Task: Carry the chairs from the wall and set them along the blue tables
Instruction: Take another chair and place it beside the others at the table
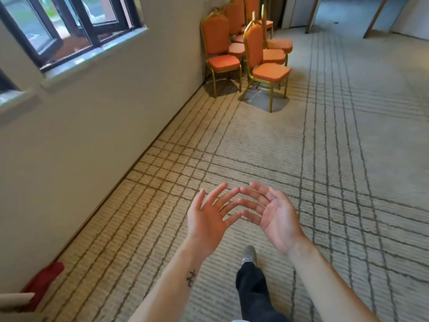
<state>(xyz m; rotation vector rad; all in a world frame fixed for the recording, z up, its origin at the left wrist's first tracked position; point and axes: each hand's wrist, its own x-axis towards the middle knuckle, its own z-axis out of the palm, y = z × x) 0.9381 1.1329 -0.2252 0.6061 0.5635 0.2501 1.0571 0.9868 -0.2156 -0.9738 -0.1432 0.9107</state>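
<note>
Several orange chairs with gold frames (267, 63) stand in a cluster against the wall (97, 108) at the far end of the carpet. One chair (220, 59) sits closest to the wall, and others are stacked behind it. My left hand (206, 217) and my right hand (274, 217) are raised in front of me, palms up, fingers spread and fingertips close together. Both hold nothing and are far from the chairs. No blue table shows in this view.
Patterned beige carpet (348, 159) stretches from me to the chairs. Dark-framed windows (69, 26) run along the wall on the left. A red cloth (44, 282) lies at the lower left by the wall. My foot (249, 254) steps forward below my hands.
</note>
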